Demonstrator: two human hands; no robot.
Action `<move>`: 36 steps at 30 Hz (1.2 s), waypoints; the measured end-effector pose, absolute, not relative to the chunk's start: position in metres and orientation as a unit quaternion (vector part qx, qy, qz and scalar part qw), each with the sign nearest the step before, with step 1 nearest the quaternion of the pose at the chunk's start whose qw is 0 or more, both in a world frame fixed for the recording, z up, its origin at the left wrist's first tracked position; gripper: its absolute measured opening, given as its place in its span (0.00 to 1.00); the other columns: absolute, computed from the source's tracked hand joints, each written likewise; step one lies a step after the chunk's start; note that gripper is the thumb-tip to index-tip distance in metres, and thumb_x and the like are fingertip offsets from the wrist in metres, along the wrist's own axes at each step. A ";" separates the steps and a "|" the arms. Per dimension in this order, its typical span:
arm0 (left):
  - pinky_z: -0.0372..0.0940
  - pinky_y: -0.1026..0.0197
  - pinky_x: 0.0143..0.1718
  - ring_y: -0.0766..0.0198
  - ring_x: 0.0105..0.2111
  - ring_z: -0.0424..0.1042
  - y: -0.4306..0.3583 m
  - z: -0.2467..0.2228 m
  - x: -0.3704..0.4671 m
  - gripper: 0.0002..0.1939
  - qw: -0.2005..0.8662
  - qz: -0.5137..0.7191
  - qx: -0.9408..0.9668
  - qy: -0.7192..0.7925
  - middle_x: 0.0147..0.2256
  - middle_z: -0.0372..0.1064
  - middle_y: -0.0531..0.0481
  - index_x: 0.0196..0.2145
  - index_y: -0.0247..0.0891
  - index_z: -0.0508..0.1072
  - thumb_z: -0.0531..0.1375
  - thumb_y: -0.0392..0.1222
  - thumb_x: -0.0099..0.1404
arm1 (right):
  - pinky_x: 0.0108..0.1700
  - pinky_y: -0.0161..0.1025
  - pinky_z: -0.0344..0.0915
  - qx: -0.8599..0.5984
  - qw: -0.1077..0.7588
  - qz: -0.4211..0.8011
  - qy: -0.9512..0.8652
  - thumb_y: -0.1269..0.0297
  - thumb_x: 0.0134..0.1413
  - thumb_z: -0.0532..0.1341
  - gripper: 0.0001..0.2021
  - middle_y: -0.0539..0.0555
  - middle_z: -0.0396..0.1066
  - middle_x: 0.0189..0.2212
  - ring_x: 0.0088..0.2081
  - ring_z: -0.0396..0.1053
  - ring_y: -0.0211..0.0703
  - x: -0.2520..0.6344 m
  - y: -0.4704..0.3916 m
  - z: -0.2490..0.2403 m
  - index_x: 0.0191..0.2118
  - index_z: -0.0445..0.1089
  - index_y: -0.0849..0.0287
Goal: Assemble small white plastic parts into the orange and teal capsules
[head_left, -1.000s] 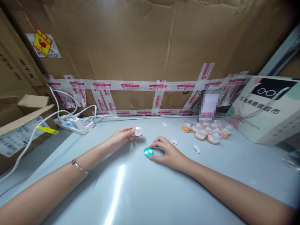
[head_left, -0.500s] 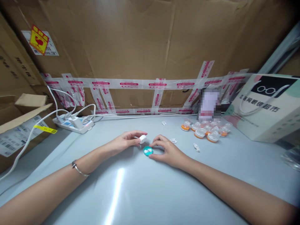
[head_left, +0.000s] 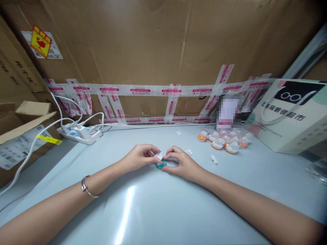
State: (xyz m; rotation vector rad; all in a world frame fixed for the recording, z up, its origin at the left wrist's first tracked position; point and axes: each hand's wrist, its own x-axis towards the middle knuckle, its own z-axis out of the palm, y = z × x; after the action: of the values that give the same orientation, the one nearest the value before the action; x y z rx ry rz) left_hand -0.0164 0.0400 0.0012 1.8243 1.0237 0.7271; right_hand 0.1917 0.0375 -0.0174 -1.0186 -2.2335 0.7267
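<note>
My left hand [head_left: 140,157] pinches a small white round cap [head_left: 158,156] and holds it directly over a teal round base [head_left: 161,164] lying on the grey table [head_left: 158,207]. My right hand [head_left: 182,164] steadies the teal base with thumb and fingertips around its right side. Both hands meet at the table's middle. The cap touches or nearly touches the teal base; the contact is partly hidden by fingers.
A cluster of several orange-and-clear small cases [head_left: 224,141] lies at back right, with small white paper scraps [head_left: 214,159] near them. A printed white box [head_left: 288,114] stands far right. A power strip [head_left: 79,133] with cables sits back left beside cardboard boxes [head_left: 22,136].
My left hand has carried the white cap rightward and down from mid-air onto the teal base. My right hand has stayed at the base.
</note>
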 end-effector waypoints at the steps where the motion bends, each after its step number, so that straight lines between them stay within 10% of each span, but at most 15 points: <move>1: 0.63 0.65 0.33 0.67 0.29 0.68 0.038 0.002 -0.016 0.17 0.412 0.292 0.763 0.405 0.30 0.69 0.49 0.39 0.34 0.72 0.64 0.46 0.53 | 0.45 0.39 0.61 -0.380 0.287 0.271 -0.836 0.60 0.43 0.65 0.10 0.53 0.63 0.36 0.40 0.65 0.42 0.192 0.037 -0.017 0.34 0.72 0.57; 11: 0.62 0.63 0.35 0.65 0.33 0.66 0.027 0.008 -0.010 0.14 0.246 0.241 0.873 0.346 0.37 0.67 0.47 0.44 0.39 0.71 0.59 0.44 0.60 | 0.45 0.39 0.61 -0.375 0.290 0.275 -0.837 0.57 0.44 0.64 0.11 0.53 0.65 0.35 0.40 0.65 0.42 0.191 0.038 -0.016 0.33 0.72 0.56; 36: 0.62 0.62 0.40 0.61 0.38 0.69 0.026 0.006 -0.011 0.11 0.227 0.186 0.893 0.340 0.41 0.68 0.44 0.42 0.38 0.72 0.57 0.40 0.62 | 0.50 0.41 0.60 -0.393 0.257 0.319 -0.823 0.65 0.47 0.63 0.09 0.53 0.66 0.39 0.44 0.65 0.42 0.194 0.038 -0.010 0.38 0.74 0.54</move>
State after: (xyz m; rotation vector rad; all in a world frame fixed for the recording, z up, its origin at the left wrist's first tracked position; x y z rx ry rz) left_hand -0.0112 0.0260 0.0056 2.4612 0.9364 0.5125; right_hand 0.1938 0.0382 -0.0101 -1.0671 -2.2325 0.8644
